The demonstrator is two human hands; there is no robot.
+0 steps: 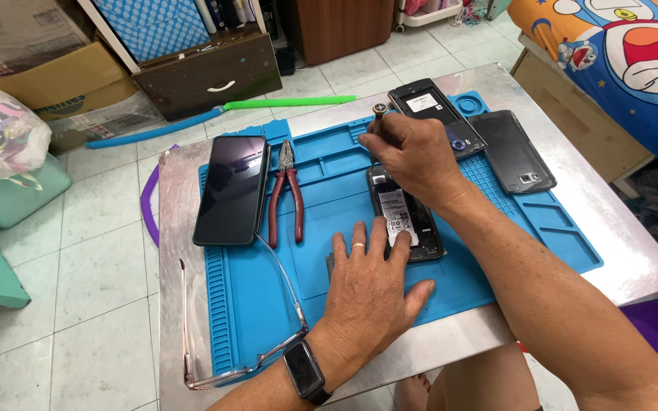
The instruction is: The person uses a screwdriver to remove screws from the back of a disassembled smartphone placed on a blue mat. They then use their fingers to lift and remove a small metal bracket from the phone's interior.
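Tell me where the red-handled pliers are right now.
In the head view, the red-handled pliers lie on the blue silicone work mat, left of centre, between the dark glossy phone and the opened phone.

Opened phone (404,217): lower end hidden under left hand (371,285), top under right hand (413,156). Screwdriver (379,111): only handle top showing above the fist, tip hidden. Box (17,38) cut off at upper left edge. Label print too small to tell.

Left hand (367,285) pressing opened phone (404,217), right hand (413,156) gripping screwdriver (379,114), blue mat (329,266)
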